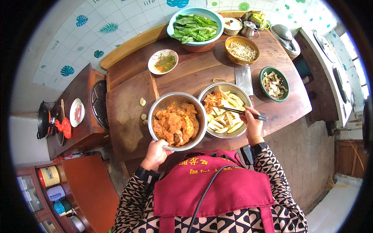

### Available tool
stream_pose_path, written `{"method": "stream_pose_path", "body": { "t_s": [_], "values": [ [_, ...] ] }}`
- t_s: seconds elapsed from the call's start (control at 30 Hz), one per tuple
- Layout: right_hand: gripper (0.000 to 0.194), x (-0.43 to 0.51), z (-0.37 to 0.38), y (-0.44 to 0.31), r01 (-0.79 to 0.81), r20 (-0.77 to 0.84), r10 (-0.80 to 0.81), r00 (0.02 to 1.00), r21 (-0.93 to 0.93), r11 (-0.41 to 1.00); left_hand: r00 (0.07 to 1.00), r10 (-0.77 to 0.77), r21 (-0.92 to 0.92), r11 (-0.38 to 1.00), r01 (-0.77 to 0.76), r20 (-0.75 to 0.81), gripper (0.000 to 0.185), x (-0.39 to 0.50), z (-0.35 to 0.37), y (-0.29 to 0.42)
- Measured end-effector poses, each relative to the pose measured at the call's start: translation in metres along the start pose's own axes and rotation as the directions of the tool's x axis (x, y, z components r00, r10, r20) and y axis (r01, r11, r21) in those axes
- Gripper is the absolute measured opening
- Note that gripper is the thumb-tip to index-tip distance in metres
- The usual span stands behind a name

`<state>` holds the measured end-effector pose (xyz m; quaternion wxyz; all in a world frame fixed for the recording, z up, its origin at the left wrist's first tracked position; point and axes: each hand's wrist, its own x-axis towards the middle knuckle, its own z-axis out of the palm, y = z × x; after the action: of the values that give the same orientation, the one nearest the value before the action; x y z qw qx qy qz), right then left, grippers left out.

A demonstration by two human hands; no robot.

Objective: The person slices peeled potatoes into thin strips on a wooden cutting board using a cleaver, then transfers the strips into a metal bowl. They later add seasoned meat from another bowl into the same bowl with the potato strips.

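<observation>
My left hand [157,154] grips the near rim of a stainless steel bowl [151,116] of orange-brown coated meat pieces [176,125]. Between the fingers of my right hand [252,125] is a pair of dark chopsticks [239,111]. Their tips point into a second metal bowl [247,100], just right of the first, which holds pale cut potato wedges [230,122]. A clump of orange seasoning paste [213,100] lies on the wedges at the far left. The two bowls' rims meet or overlap; I cannot tell whether they touch.
Behind the bowls lies a cleaver [243,77]. Around it stand a green bowl of sliced pieces [287,90], a brown bowl of pale shreds [253,59], a blue colander of leafy greens [220,21] and a soup bowl [151,65]. A wooden board [125,116] is at left.
</observation>
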<state>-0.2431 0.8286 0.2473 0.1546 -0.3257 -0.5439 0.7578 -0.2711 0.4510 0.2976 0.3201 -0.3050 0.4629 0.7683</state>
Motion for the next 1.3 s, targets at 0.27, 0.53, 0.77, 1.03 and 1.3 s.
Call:
{"method": "stream_pose_path", "body": {
  "t_s": [0.27,0.53,0.77,1.03,1.3],
  "values": [
    [0.020,-0.048,0.007,-0.070,-0.025,0.327,-0.055,0.943,0.235,0.972,0.996,-0.041,0.244,0.969,0.021,0.076,0.046,0.008,0.031,0.001],
    [0.016,-0.052,0.018,-0.056,-0.228,0.350,0.113,0.930,0.309,0.923,0.980,-0.103,0.335,0.941,0.041,0.171,0.041,0.007,0.050,0.002],
    [0.018,-0.057,0.008,-0.053,-0.204,0.380,0.098,0.920,0.249,0.947,0.971,-0.119,0.217,0.973,0.072,0.210,0.044,0.004,0.049,0.001],
    [0.015,-0.077,0.005,-0.068,-0.045,0.401,-0.059,0.914,0.245,0.969,0.983,-0.080,0.247,0.968,0.037,0.166,0.045,0.007,0.052,-0.005],
    [0.017,-0.062,0.011,-0.061,0.096,0.483,-0.124,0.867,0.082,0.992,0.984,-0.121,0.274,0.958,0.081,0.133,0.044,0.008,0.053,-0.004]
  ]
}}
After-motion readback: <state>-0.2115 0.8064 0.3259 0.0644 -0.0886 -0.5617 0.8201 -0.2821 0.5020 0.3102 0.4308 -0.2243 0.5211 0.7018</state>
